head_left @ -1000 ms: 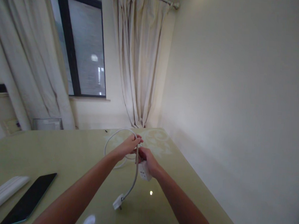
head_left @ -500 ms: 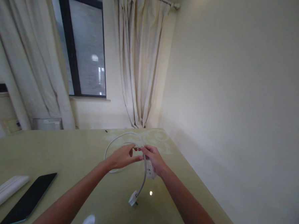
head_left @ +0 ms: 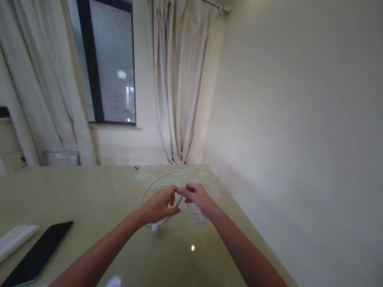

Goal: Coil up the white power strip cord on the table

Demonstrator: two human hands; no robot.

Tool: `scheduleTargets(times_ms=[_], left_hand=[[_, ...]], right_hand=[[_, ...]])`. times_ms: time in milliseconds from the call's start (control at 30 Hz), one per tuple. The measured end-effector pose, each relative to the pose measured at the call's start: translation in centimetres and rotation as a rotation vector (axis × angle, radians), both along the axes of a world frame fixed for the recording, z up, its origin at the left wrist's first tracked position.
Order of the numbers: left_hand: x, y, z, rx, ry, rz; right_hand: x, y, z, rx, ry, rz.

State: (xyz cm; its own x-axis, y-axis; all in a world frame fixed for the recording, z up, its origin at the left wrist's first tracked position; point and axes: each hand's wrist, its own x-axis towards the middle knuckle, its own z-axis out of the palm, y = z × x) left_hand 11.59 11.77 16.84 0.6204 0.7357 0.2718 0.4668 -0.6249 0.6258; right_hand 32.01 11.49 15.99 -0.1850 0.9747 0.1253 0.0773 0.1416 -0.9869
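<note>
We see a white, flexible power cable (head_left: 179, 201) curving in a large loop over the glossy, pale green worktop (head_left: 98, 203), toward its far right part. At the cable's near end we find a white plastic plug (head_left: 156, 228), prongs downward, just below the left hand (head_left: 158, 205). The right hand (head_left: 199, 198) pinches the cable between thumb and fingers at the loop's right side. The left hand's thumb and forefinger stand wide apart around the same stretch, their tips near the right hand's; we cannot tell whether its other fingers grip the cable. Partly hidden by the right hand, we note a white, rectangular plastic power strip (head_left: 196, 214) with its sockets facing us. Well apart, at the left, we observe a flat, black, rectangular slab (head_left: 38, 255) beside a long, white, ridged bar (head_left: 6, 249). A tiny dark object (head_left: 136, 168) lies near the worktop's far edge. Beyond, we see a dark-framed window (head_left: 114, 62) between cream fabric curtains (head_left: 179, 74), and a plain, pale wall (head_left: 295, 123) at the right.
</note>
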Motion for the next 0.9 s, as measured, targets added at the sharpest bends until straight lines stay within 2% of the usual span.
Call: scheduleTargets(times_ms=[100, 167, 233, 300, 400, 533, 633, 733, 800, 900], left_hand=[[0.0, 0.1, 0.1, -0.017, -0.018, 0.021], [0.1, 0.1, 0.1, 0.000, -0.022, 0.043], [0.3, 0.1, 0.1, -0.048, -0.025, 0.032], [0.4, 0.0, -0.1, -0.232, -0.049, -0.003], [0.4, -0.2, -0.8, -0.615, -0.133, -0.080], [0.3, -1.1, -2.4, -0.985, -0.378, -0.258], [0.6, -2.0, -3.6, -1.160, -0.580, -0.398], [1.1, -3.1, -4.3, -1.325, -0.732, -0.476], [1.5, -3.8, -4.4, -1.375, -0.762, -0.482], [2.4, -4.5, -4.5, -1.294, -0.688, -0.372]], right_hand=[[0.6, 0.4, 0.8, 0.067, -0.136, 0.052], [0.9, 0.6, 1.8, 0.155, -0.283, 0.091], [1.0, 0.7, 3.0, 0.247, -0.432, 0.126], [0.9, 0.6, 4.1, 0.324, -0.553, 0.119], [0.4, 0.4, 5.2, 0.406, -0.673, 0.065], [-0.5, 0.2, 5.8, 0.453, -0.742, 0.007], [-0.9, 0.3, 6.0, 0.471, -0.751, -0.020], [-1.2, 0.4, 6.3, 0.482, -0.708, 0.010], [-1.3, 0.3, 6.5, 0.506, -0.671, 0.068], [-1.7, 0.1, 6.8, 0.601, -0.660, 0.161]])
